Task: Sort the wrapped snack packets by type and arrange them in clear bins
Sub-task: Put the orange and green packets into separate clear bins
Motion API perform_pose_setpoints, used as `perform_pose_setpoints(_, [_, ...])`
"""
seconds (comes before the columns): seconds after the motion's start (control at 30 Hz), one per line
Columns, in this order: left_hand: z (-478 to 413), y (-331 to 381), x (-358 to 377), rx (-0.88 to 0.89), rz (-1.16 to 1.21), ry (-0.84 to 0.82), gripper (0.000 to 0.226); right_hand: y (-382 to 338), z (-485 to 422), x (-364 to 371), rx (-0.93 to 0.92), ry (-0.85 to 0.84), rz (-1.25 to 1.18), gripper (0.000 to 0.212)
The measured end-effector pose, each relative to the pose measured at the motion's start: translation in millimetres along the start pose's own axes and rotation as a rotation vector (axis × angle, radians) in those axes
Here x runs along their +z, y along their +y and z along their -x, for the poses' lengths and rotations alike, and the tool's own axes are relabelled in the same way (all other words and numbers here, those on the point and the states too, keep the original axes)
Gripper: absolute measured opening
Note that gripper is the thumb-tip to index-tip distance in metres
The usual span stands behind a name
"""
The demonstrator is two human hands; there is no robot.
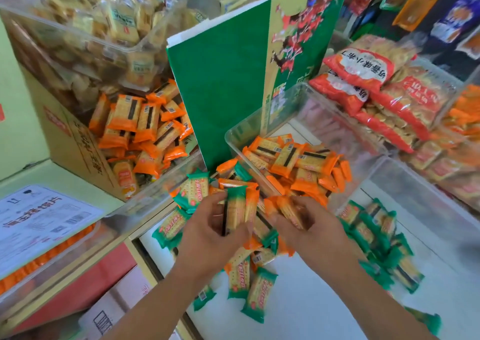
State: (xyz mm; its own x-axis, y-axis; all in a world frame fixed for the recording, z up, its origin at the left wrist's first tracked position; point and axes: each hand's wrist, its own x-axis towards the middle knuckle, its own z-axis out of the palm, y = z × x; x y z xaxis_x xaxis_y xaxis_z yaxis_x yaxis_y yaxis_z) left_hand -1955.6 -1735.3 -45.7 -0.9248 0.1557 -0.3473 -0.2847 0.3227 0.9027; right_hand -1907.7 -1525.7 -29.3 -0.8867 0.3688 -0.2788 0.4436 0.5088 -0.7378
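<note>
Your left hand point(207, 226) holds a green packet point(235, 207) standing on end. Your right hand point(313, 226) grips an orange packet point(290, 212). The orange bin point(230, 142) sits just ahead of that hand. The green bin point(415, 183) lies farther right.

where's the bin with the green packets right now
In the head view, the clear bin of green packets sits at lower right, just right of the right hand and in front of the orange-packet bin.
</note>
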Motion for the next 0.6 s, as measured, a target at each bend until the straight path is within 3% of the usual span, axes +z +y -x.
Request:
perform_pose_setpoints(0.1, [-32,47,35,0.115,-0.06,0.017,0.066,-11,-23,-35,0.055,0.144,-0.115,0.05])
perform_pose_setpoints(0.23, [-58,76,66,0.196,-0.195,0.029,0.064,-22,-41,-60,0.104,0.081,-0.047,0.06])
perform_pose_setpoints(0.33, [-44,76,70,0.217,-0.231,0.046,0.069,-12,-24,-68,0.103,0.129,-0.108,0.05])
perform_pose_setpoints(0.4, [-22,73,78,0.208,-0.145,-0.038,0.066,3,-4,-74,0.119,0.226,-0.232,0.043])
perform_pose_setpoints(0.5, [15,68,101,0.242,-0.111,-0.203,0.064,13,26,-78,0.207,0.093,-0.538,0.029])
perform_pose_setpoints(0.6, [44,57,129,0.29,-0.15,-0.373,0.059,32,52,-70,0.243,0.142,-0.545,0.005])
